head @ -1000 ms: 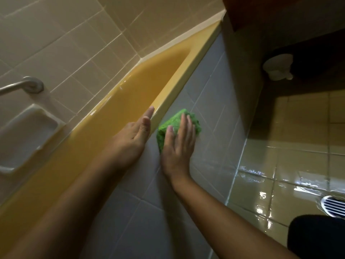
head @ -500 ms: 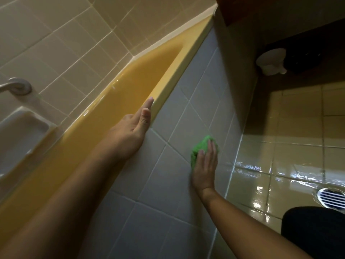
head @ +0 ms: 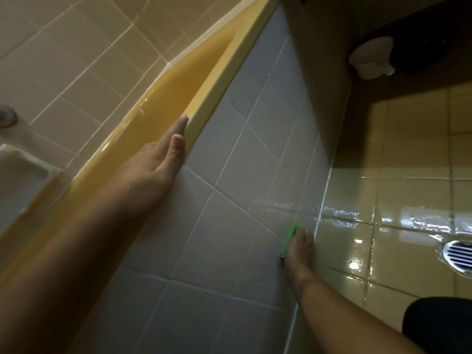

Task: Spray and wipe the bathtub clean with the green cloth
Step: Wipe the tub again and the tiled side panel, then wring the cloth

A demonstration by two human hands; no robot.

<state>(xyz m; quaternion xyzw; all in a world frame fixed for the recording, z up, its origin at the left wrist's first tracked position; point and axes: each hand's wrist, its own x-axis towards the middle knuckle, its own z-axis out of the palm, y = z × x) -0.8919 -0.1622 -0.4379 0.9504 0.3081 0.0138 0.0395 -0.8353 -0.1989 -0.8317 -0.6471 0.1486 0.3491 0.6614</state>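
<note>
The yellow bathtub (head: pixel 163 93) runs diagonally from lower left to the top centre, its outer side faced with grey tiles (head: pixel 229 159). My left hand (head: pixel 158 164) rests flat on the tub's rim with straight fingers. My right hand (head: pixel 297 247) presses the green cloth (head: pixel 291 232) against the lowest grey tiles, right beside the floor joint. Most of the cloth is hidden under the hand; only a green edge shows above the fingers. No spray bottle is in view.
The wet, glossy beige floor (head: pixel 398 200) lies to the right with a white drain grate (head: pixel 458 252) at the edge. A white fitting (head: pixel 371 60) hangs on the dark far wall. A soap dish recess (head: pixel 20 172) and a chrome fitting (head: pixel 6 114) sit on the left wall. My dark-clothed knee (head: pixel 439 325) is at the lower right.
My right hand has slid the green cloth down the grey tiled side, from just under the rim to the bottom by the floor. My left hand has stayed on the rim.
</note>
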